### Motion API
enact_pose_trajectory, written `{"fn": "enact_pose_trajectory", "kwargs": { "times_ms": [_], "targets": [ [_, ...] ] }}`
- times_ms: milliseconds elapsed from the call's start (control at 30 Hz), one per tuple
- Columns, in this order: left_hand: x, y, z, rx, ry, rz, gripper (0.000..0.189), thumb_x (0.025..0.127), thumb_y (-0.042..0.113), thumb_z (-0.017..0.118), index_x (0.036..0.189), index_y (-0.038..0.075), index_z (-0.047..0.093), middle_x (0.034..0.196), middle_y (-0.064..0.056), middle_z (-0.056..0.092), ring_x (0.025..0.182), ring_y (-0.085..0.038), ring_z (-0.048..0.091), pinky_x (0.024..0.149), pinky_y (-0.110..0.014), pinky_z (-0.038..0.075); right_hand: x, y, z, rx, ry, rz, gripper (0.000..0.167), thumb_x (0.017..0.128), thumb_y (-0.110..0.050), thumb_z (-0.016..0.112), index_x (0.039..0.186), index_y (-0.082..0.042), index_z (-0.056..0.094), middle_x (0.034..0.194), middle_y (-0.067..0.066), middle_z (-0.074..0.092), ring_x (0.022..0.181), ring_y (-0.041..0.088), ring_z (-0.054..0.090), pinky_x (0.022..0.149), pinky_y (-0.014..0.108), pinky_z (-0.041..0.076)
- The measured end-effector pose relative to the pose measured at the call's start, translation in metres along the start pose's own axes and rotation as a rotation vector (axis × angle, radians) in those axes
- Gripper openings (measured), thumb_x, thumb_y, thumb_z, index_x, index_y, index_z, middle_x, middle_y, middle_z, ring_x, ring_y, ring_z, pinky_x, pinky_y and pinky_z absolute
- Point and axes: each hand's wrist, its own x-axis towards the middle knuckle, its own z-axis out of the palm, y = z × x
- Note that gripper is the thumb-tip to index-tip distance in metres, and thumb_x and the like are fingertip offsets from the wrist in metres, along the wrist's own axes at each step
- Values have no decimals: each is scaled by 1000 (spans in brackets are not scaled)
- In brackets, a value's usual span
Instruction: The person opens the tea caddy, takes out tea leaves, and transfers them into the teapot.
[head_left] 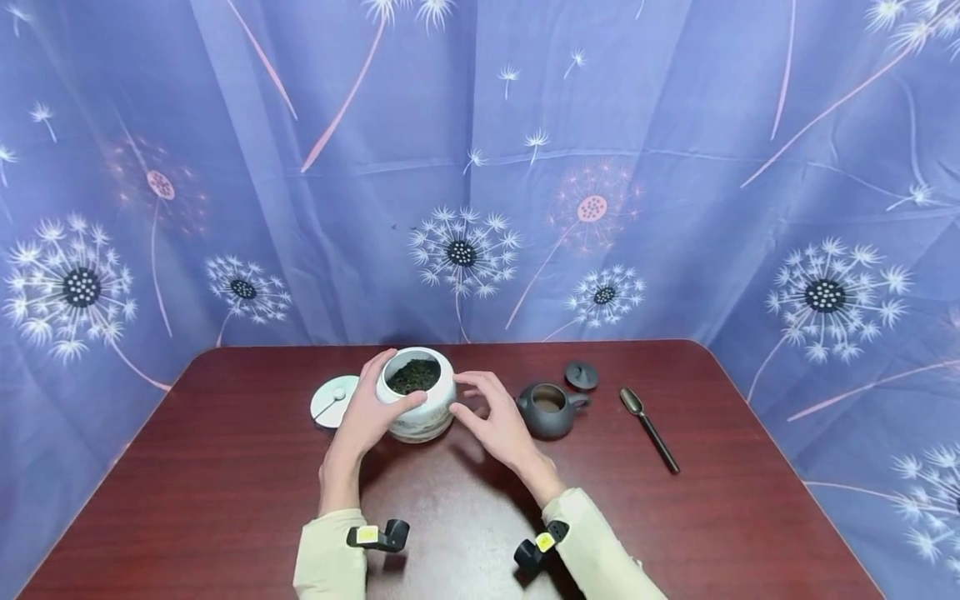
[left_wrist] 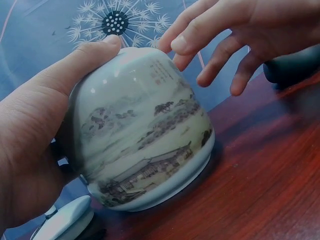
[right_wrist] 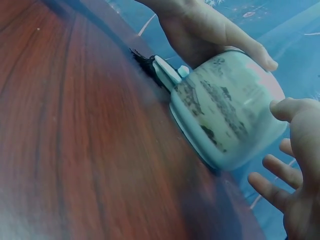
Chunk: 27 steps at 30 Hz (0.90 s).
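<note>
One white porcelain jar (head_left: 431, 408) with a printed landscape, found between the two hands, left of centre on the reddish-brown tabletop (head_left: 187, 467), toward its far side. Appears upright, axis roughly vertical, mouth facing up; not determinable whether the base bears fully on the wood. Contains dark tea leaves (head_left: 414, 377), visible through the uncovered mouth.

Lies immediately right of the left hand (head_left: 367, 417), in contact with it, and just left of the right hand (head_left: 498, 421), at the fingertips. Nearer, therefore, to the left.

At left: grips the jar, thumb laid over the near rim, fingers round the left side toward the back. Reaches almost straight forward.

At right: grasps nothing. Reaches forward on a slant to the left, palm turned toward the jar, thumb and forefinger extended to its right side, remaining fingers loosely bent and spread. Cannot tell whether either tip touches the glaze.

Also logged: white lid (head_left: 326, 408) just beside the left hand, on the outer side; dark teapot (head_left: 550, 423), uncovered, just right of the right hand; teapot lid (head_left: 581, 376) close behind; scoop (head_left: 651, 433) farther right, handle slanting toward the near right.
</note>
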Motion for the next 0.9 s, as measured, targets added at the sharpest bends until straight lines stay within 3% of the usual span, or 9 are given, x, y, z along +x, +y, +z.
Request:
{"fn": "enact_pose_trajectory", "kwargs": {
  "times_ms": [267, 500, 900],
  "targets": [
    [1, 0, 0, -27, -2, 5, 95, 76, 42, 85, 153, 18, 35, 160, -3, 30, 146, -24, 31, 120, -49, 25, -1, -1, -14, -29, 0, -32, 39, 93, -24, 70, 130, -14, 62, 129, 1, 58, 113, 34, 61, 82, 51, 56],
    [0, -1, 1, -24, -6, -3, 96, 76, 42, 85, 153, 14, 34, 160, -4, 29, 147, -24, 30, 120, -49, 24, -4, -7, -26, -61, 5, -66, 37, 93, -20, 71, 129, -17, 63, 128, 2, 61, 113, 32, 60, 83, 46, 56],
    [1, -1, 1, -52, 4, -2, 92, 77, 39, 85, 152, 20, 36, 160, -2, 29, 147, -22, 29, 120, -47, 23, -8, -2, -55, -154, 5, -84, 37, 93, -23, 71, 129, -20, 63, 127, -2, 61, 111, 22, 62, 80, 42, 56]
  ]
}}
